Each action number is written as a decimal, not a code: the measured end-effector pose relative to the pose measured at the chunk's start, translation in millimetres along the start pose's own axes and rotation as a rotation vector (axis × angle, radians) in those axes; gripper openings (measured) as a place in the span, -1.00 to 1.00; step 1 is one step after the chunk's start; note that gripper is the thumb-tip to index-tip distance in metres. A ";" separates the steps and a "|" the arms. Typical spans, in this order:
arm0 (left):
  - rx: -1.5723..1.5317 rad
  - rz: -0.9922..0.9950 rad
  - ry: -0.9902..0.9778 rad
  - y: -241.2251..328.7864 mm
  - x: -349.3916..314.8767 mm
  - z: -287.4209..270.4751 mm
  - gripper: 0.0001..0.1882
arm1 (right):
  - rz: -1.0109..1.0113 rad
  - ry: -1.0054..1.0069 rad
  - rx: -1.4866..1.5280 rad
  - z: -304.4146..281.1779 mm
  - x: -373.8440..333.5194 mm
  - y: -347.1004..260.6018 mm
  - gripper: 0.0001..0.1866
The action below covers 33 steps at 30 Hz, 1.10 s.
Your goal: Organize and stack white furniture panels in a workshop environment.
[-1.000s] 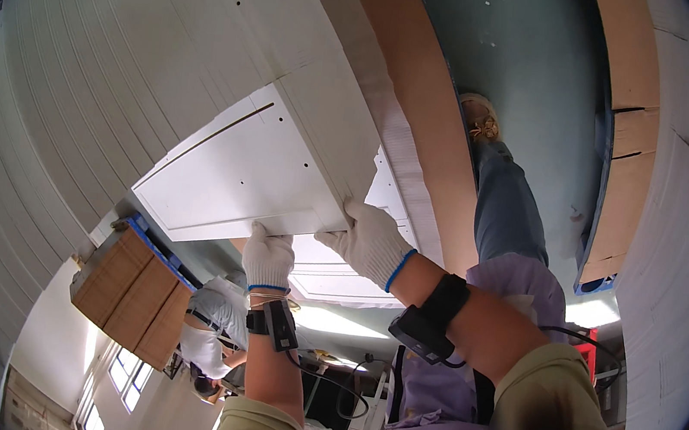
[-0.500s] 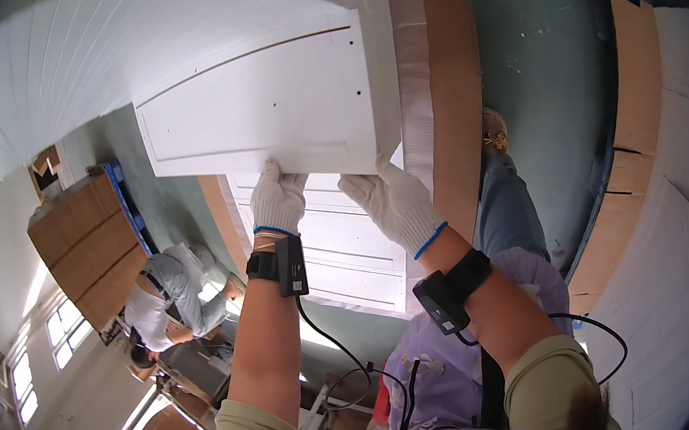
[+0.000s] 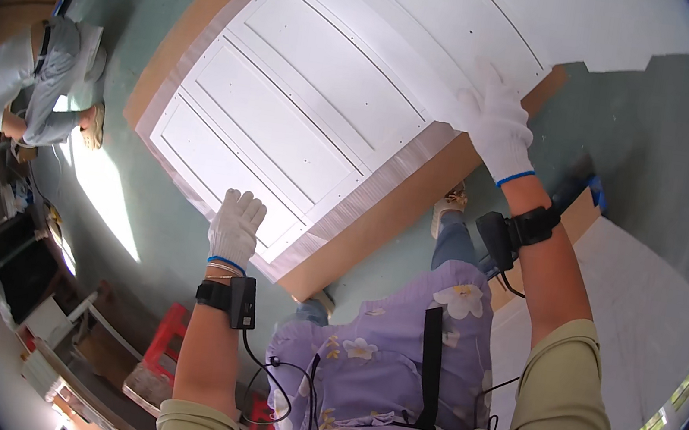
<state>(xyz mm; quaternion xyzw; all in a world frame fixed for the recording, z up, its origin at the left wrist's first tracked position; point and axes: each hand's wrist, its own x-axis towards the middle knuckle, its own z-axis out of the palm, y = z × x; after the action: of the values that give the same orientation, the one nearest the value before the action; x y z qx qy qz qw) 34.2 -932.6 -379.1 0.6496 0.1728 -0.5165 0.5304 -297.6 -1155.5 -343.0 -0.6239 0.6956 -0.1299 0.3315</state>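
My right hand [image 3: 498,126], in a white knit glove with a blue cuff edge, reaches up to a white panel [image 3: 438,32] with grooves and small holes. Its fingers are spread flat against that panel near its corner; white on white makes the exact contact hard to see. Below lies another white grooved panel [image 3: 298,91] with several recessed sections, on thin pale wrapping [image 3: 375,180] over brown cardboard [image 3: 397,213]. My left hand [image 3: 236,225], gloved alike, holds nothing. Its fingers are stretched out above the lower panel's near left corner.
A co-worker [image 3: 53,81] bends over at the far left. Red stools [image 3: 166,335] stand at the lower left, near cluttered benches. To my right lies a large pale board [image 3: 612,294]. The floor [image 3: 147,128] is green.
My hands were together at the edge of a raised white panel. Now they are wide apart: the left has come off it, and the right lies on the upper panel. The view has swung round.
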 end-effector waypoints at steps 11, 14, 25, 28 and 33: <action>-0.342 -0.180 0.154 -149.4 -30.1 69.1 -0.35 | -0.860 -0.195 -0.845 40.0 67.9 52.3 -0.19; -0.399 -0.239 0.127 -196.5 -32.0 102.5 -0.38 | -0.920 -0.206 -0.798 41.0 70.0 50.9 -0.21; -0.495 -0.287 -0.087 -219.9 -16.3 144.0 -0.49 | -1.101 -0.123 -0.782 49.0 81.6 77.8 -0.22; -0.496 -0.172 -0.189 -237.5 6.5 140.6 -0.46 | -1.106 -0.126 -0.766 52.9 80.9 79.8 -0.21; 0.217 0.070 -0.153 -270.0 55.3 191.7 -0.51 | -1.144 -0.140 -0.732 51.5 82.3 85.3 -0.21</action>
<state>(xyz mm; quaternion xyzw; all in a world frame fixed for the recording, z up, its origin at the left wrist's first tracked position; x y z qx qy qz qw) -245.4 -1014.9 -545.8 0.6677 0.0520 -0.5613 0.4863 -332.3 -1206.1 -456.8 -0.9723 0.2325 -0.0006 0.0226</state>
